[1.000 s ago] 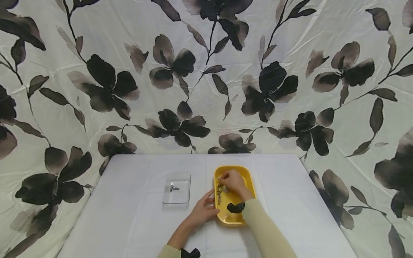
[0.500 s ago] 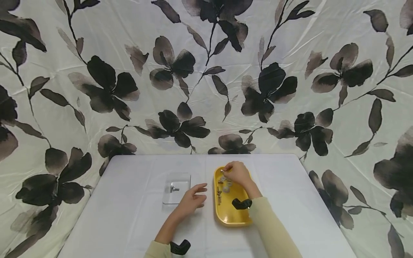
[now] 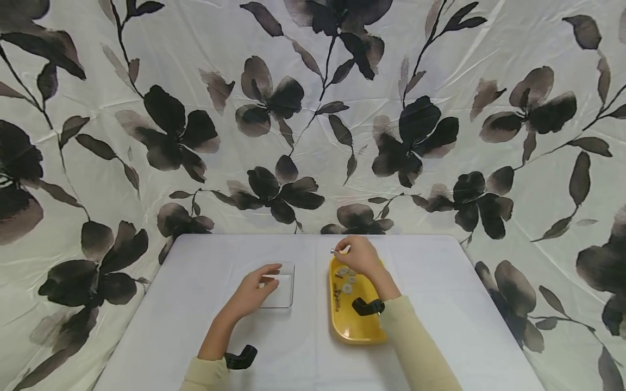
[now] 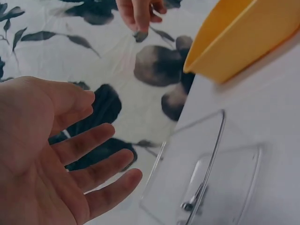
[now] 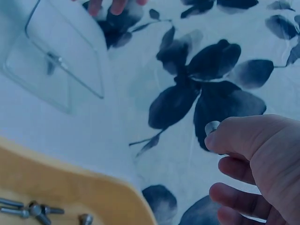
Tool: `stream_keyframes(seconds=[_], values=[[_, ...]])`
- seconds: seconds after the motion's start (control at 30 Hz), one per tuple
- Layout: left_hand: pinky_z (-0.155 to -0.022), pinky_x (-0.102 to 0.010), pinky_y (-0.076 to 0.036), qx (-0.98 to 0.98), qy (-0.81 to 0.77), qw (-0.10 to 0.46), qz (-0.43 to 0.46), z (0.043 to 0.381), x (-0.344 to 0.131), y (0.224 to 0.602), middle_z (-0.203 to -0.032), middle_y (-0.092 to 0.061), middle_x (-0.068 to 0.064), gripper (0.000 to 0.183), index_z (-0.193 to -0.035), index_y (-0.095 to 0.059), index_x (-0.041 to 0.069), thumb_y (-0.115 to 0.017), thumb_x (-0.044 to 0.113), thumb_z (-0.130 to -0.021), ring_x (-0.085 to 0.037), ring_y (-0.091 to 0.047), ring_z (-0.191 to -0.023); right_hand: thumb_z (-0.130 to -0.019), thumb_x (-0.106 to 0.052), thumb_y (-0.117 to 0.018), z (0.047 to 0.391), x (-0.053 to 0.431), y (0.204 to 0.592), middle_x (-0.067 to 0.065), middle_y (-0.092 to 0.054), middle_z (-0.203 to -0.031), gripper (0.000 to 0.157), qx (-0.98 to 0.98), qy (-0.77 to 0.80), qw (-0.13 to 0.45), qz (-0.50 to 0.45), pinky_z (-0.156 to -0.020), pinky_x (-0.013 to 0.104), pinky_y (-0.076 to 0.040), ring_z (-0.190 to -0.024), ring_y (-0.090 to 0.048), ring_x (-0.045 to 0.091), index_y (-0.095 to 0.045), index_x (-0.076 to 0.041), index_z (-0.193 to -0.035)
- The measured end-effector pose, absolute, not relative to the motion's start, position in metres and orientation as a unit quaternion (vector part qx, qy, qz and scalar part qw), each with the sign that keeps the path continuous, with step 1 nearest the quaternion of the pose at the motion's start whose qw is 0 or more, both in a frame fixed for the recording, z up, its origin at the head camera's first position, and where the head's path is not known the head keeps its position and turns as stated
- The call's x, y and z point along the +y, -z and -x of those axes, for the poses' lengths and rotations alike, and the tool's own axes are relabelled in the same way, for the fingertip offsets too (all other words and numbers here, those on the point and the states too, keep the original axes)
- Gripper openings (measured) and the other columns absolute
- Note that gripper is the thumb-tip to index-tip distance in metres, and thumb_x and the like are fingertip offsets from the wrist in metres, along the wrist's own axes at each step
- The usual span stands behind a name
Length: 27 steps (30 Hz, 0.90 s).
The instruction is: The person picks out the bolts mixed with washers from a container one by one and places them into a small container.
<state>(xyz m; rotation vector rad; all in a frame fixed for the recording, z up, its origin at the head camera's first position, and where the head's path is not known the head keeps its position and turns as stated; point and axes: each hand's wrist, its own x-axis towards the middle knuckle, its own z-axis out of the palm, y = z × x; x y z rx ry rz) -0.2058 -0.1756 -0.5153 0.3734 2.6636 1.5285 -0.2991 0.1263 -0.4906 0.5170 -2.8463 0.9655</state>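
My right hand point(image 3: 361, 255) pinches a small silver bolt point(image 5: 212, 127) between thumb and fingertips, over the far left end of the yellow tray point(image 3: 359, 328). Only the bolt's round end shows; the rest is hidden by the fingers. My left hand point(image 3: 250, 293) is held over the left part of a clear plastic box point(image 3: 292, 288), its fingers spread and holding nothing. Metal bolts point(image 4: 188, 205) lie inside that box, mostly covered by the left hand in the head view. Along the tray's left side are several bolts point(image 5: 35, 209), with pale washers point(image 3: 347, 288) beside them.
Both containers stand on a white-covered table point(image 3: 313, 358), the box left of the tray with a gap between. A floral cloth point(image 3: 313, 136) hangs behind the table's far edge. Each wrist carries a black camera mount point(image 3: 240, 358).
My left hand has left the tray's edge and moved left over the clear box. My right hand has lifted the bolt out of the tray, toward its far rim.
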Motion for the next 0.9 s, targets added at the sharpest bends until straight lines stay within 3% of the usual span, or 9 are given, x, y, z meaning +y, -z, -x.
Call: stream_keyframes(seconds=[0.27, 0.57, 0.73, 0.9], values=[[-0.091, -0.053, -0.05, 0.881, -0.464, 0.023, -0.087, 0.216, -0.214, 0.52, -0.136, -0.052, -0.019, 0.047, -0.142, -0.047, 0.009, -0.059, 0.014, -0.097, -0.039, -0.054, -0.118, -0.082, -0.023, -0.077, 0.297, 0.104, 0.477, -0.008, -0.064, -0.086, 0.004, -0.924, -0.321, 0.057, -0.2, -0.057, 0.027, -0.049, -0.07, -0.057, 0.01, -0.076, -0.02, -0.083], [-0.087, -0.046, -0.054, 0.861, -0.498, 0.101, -0.031, 0.229, -0.235, 0.543, -0.149, -0.036, -0.022, 0.062, -0.151, -0.034, 0.012, -0.062, 0.027, -0.097, -0.041, -0.053, -0.119, -0.083, -0.023, -0.075, 0.298, 0.078, 0.474, -0.002, -0.067, -0.088, 0.004, -0.913, -0.335, 0.049, -0.229, -0.056, 0.025, -0.049, -0.069, -0.056, 0.009, -0.076, -0.02, -0.083], [-0.081, -0.043, -0.057, 0.84, -0.532, 0.107, -0.001, 0.23, -0.238, 0.563, -0.152, -0.031, -0.022, 0.063, -0.152, -0.031, 0.01, -0.06, 0.022, -0.098, -0.046, -0.049, -0.122, -0.083, -0.023, -0.075, 0.296, 0.065, 0.476, -0.001, -0.067, -0.089, 0.004, -0.907, -0.34, 0.046, -0.245, -0.057, 0.024, -0.049, -0.069, -0.056, 0.009, -0.076, -0.019, -0.084], [-0.078, -0.042, -0.058, 0.821, -0.559, 0.11, 0.023, 0.231, -0.238, 0.583, -0.15, -0.035, -0.02, 0.06, -0.152, -0.033, 0.011, -0.058, 0.018, -0.098, -0.043, -0.049, -0.123, -0.084, -0.022, -0.075, 0.295, 0.052, 0.477, -0.003, -0.067, -0.088, 0.004, -0.902, -0.347, 0.035, -0.254, -0.06, 0.023, -0.05, -0.071, -0.056, 0.009, -0.076, -0.018, -0.085]])
